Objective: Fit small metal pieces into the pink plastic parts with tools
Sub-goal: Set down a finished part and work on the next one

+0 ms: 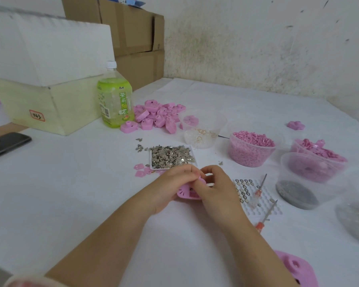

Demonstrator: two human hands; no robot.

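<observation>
We see the flat, slotted pink plastic part (187, 193) caught between both hands, gripped in the curled fingers of the left hand (170, 187) while the bent fingertips of the right hand (218, 189) pinch its upper edge. Both forearms reach in low over the white table (71, 183). The shallow white tray (195, 160) of small silvery metal pieces (170, 157) lies just beyond the knuckles, and two red-handled screwdrivers (261, 188) lie to the right of the right hand.

Both arms are uncovered along all that shows; the left forearm (112, 235) enters from seven o'clock and ends in the left hand (169, 188); the right forearm (257, 243) enters from five o'clock and ends in the right hand (218, 189). At seven o'clock, at the very edge, sits a blurred pale sleeve (25, 281), tinted pinkish-red; its fabric cannot be told.
</observation>
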